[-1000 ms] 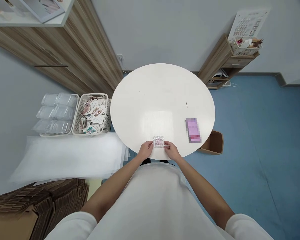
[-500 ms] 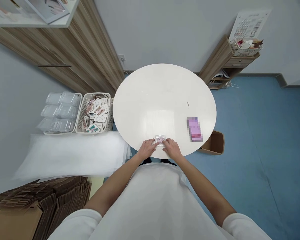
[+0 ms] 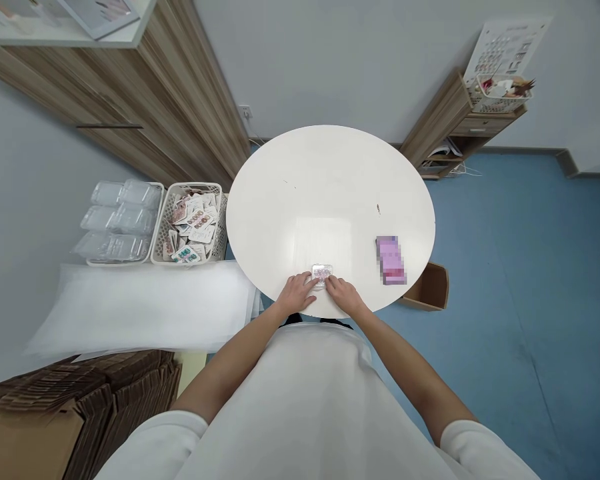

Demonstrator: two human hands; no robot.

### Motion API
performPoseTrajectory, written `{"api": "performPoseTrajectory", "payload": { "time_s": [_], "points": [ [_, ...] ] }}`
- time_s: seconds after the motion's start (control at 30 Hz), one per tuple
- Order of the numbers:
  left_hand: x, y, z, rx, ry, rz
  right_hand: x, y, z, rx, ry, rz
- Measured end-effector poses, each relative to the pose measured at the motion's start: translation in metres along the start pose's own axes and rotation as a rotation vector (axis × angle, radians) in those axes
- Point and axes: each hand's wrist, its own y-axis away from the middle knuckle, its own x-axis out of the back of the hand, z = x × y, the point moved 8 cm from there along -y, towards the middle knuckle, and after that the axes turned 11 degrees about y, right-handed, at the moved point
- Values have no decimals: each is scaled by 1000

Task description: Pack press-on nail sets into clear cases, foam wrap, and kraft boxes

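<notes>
A small clear plastic case [image 3: 323, 273] with pinkish pieces inside lies on the round white table [image 3: 330, 193], near its front edge. My left hand [image 3: 296, 293] rests on the case's left side with its fingers laid over it. My right hand [image 3: 344, 295] presses on the right side, fingers extended onto the lid. Both hands cover the near half of the case.
A pink rectangular packet [image 3: 391, 260] lies on the table to the right. Left of the table stand a white basket of printed cards [image 3: 193, 225] and a tray of clear plastic cases [image 3: 117, 221]. White foam sheets [image 3: 140, 307], stacked cardboard [image 3: 75, 400] and a small brown box [image 3: 430, 287] are nearby.
My hands moved from holding the case by its two ends to lying over its top, fingers pressed on the lid. The case stayed at the table's front edge.
</notes>
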Motion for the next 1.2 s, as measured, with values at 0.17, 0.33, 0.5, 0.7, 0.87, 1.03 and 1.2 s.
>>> {"api": "performPoseTrajectory", "payload": {
  "time_s": [0.17,0.33,0.5,0.7,0.87,1.03,1.2],
  "points": [
    [2,-4,1,42,83,0,-4,-1,7,11,-117,-16],
    [3,-11,6,8,89,3,-4,-4,10,65,-61,-43],
    [5,-21,7,17,5,-3,0,-7,6,159,41,-60],
    [12,-28,9,-4,16,9,26,-8,14,69,-188,14],
    [22,-28,11,-26,105,34,54,0,8,121,-152,125],
    [23,-21,16,-9,211,-21,51,7,5,33,-102,79],
    [26,-13,18,26,357,-13,53,13,9,-49,-182,49]
  ]
}}
